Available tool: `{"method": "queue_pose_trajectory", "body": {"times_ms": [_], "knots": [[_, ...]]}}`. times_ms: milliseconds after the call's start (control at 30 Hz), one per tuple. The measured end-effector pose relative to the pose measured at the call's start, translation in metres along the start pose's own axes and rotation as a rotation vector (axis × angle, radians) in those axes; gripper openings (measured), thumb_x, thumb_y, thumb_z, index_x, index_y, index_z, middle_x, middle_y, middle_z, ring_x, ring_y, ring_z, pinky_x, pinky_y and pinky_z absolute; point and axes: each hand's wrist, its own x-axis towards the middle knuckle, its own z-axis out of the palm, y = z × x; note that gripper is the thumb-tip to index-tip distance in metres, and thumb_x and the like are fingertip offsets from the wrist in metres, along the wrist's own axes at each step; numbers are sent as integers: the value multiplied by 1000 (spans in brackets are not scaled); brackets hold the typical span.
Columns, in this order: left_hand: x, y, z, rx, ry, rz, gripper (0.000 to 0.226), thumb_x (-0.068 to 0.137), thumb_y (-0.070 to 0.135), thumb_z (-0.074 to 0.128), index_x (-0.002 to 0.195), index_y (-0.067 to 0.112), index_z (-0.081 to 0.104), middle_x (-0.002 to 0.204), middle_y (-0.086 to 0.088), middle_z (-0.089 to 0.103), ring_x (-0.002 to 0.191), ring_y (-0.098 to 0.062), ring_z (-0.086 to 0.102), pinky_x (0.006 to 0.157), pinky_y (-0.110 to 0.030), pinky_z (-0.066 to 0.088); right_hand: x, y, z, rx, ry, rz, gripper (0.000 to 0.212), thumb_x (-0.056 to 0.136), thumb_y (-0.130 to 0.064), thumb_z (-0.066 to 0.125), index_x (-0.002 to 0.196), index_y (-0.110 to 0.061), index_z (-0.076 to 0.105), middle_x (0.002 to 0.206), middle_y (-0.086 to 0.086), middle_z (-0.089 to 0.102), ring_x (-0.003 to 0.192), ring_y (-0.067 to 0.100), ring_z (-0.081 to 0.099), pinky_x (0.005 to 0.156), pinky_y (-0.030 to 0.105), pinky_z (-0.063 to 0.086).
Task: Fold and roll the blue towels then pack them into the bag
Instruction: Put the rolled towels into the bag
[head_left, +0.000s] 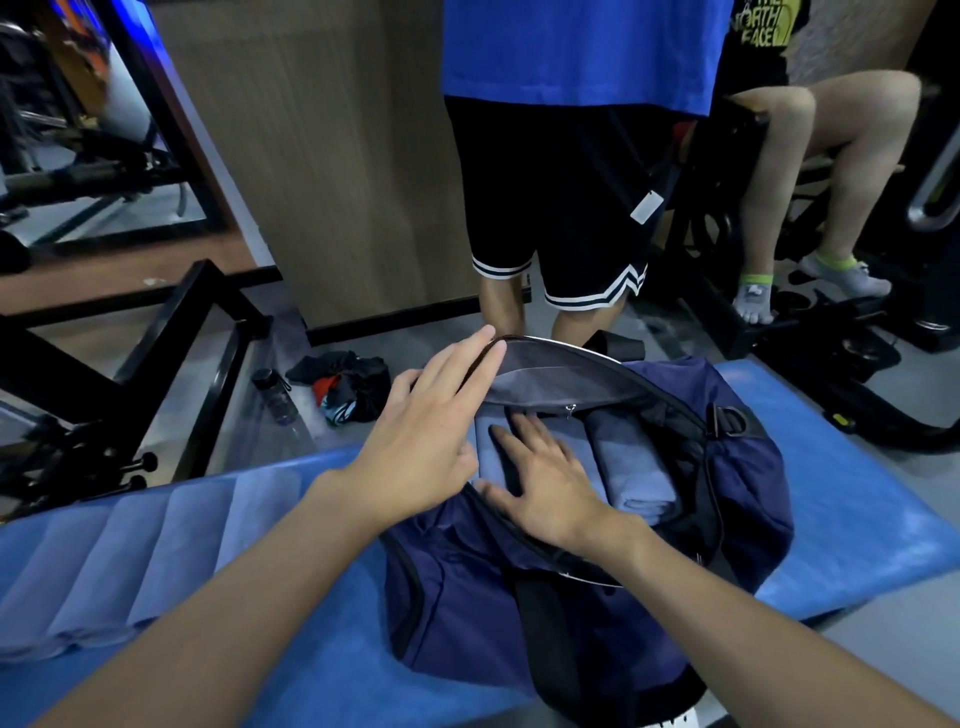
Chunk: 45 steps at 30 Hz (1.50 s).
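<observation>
Mid-packing; pressing a rolled towel (490, 461) into the navy duffel bag (740, 501) with flat, spread-fingered right hand (550, 483); holding back the flap (561, 370) with straight-fingered left hand (426, 436); next, likely fetching from the row of rolled towels (156, 561) on the blue bench (841, 493).

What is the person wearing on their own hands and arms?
Nothing that shows. The left hand and right hand are bare, with no gloves, rings or watch in view. The forearms are bare too: no sleeve, wristband or marking is visible up to the picture's edge.
</observation>
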Motion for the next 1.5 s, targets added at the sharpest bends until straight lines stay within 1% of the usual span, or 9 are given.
{"method": "queue_pose_trajectory", "body": {"times_ms": [233,333,467,733,867,1033,1167,1400,1500], "knots": [[-11,-5,10,-76,-61,-76,107,82,14,64,156,38,-9,162,9,-20,149,-12,-13,117,-31,4,-20,-1,-17,35,26,-9,69,95,-57,43,153,-24,24,162,-4,12,150,13,4,121,41,10],[-17,-5,6,-151,-5,-54,94,86,16,61,157,40,5,164,8,-2,150,-12,-5,119,-34,9,-31,-8,-23,19,174,-60,41,96,-36,50,133,-18,54,132,-2,51,126,21,41,107,38,35],[-51,-18,2,-359,115,-120,70,94,30,53,155,38,19,155,16,28,146,-7,20,118,-40,26,-37,-47,-34,64,377,-263,16,87,-14,54,98,-15,67,91,-1,61,91,21,52,83,39,47],[-160,-95,25,-250,119,-573,73,83,54,27,144,18,47,147,1,48,140,-22,39,113,-49,33,-31,-158,12,282,174,-438,14,88,-11,54,95,-13,66,90,-2,61,85,14,55,80,32,47],[-209,-128,34,-111,52,-693,76,80,55,26,139,17,54,143,-6,52,137,-27,44,107,-52,38,-12,-188,56,207,57,-337,13,90,-14,52,95,-15,64,95,-2,59,89,18,56,83,38,48],[-248,-148,43,-118,3,-780,83,79,64,17,144,24,48,157,-3,36,151,-24,20,119,-47,18,13,-215,98,171,-86,-181,13,93,-19,49,93,-14,61,99,0,53,88,20,54,81,41,50],[-273,-158,62,-70,-7,-735,70,89,59,25,142,21,52,155,-3,41,148,-26,28,119,-42,17,34,-227,129,154,-140,-56,26,96,-32,52,113,-12,53,112,8,50,99,25,51,80,32,43],[-276,-160,72,-37,44,-715,53,92,48,36,136,23,54,148,-3,47,141,-27,39,117,-42,15,56,-233,158,419,-164,243,64,83,-33,73,130,-11,33,114,4,49,105,25,54,73,28,42],[-275,-162,75,-48,61,-719,53,92,48,35,135,24,54,147,-2,47,141,-25,37,117,-42,15,58,-233,162,614,-180,366,48,78,-24,77,111,-10,45,102,2,58,87,17,57,57,26,46]]}}
